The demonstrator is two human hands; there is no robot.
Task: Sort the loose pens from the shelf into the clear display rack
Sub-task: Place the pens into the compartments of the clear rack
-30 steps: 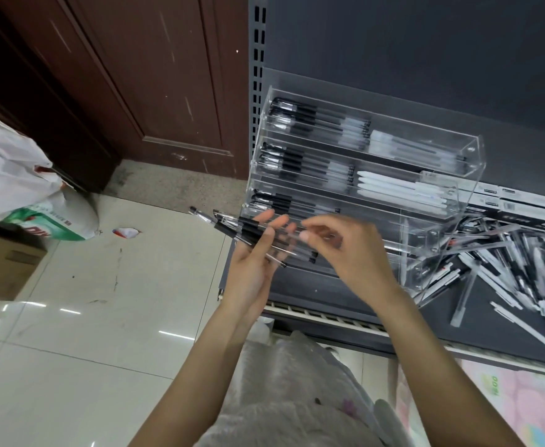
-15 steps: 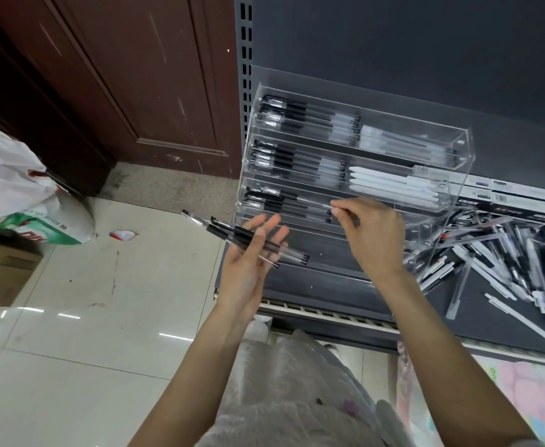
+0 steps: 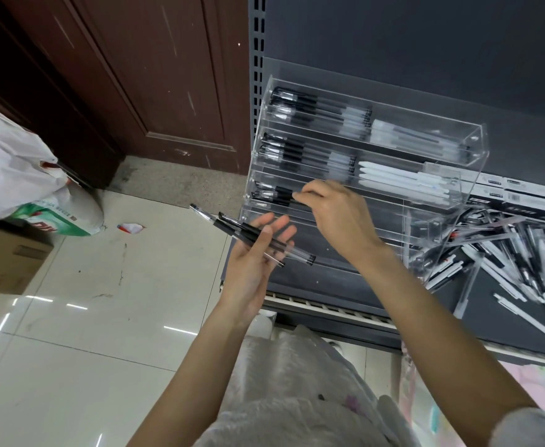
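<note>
The clear display rack (image 3: 477, 137) stands on the dark shelf (image 3: 490, 321), with tiers of black-capped and white pens. My left hand (image 3: 251, 262) is palm up in front of the rack's left end, and a small bundle of black-capped pens (image 3: 232, 225) lies across its fingers, the thumb over them. My right hand (image 3: 335, 211) reaches into the third tier from the top and pinches a black-capped pen (image 3: 272, 196) lying there. A heap of loose pens (image 3: 506, 266) covers the shelf to the right of the rack.
Flat boxes (image 3: 519, 195) lie behind the loose heap. To the left are a brown wooden door (image 3: 119, 75), a white plastic bag (image 3: 13, 175), a cardboard box (image 3: 3, 256) and glossy floor tiles (image 3: 71, 350). A scrap of paper (image 3: 131, 228) lies on the floor.
My right hand left the bundle, went up to the rack's third tier, then slid left along it with a pen. My left hand kept its bundle and barely moved.
</note>
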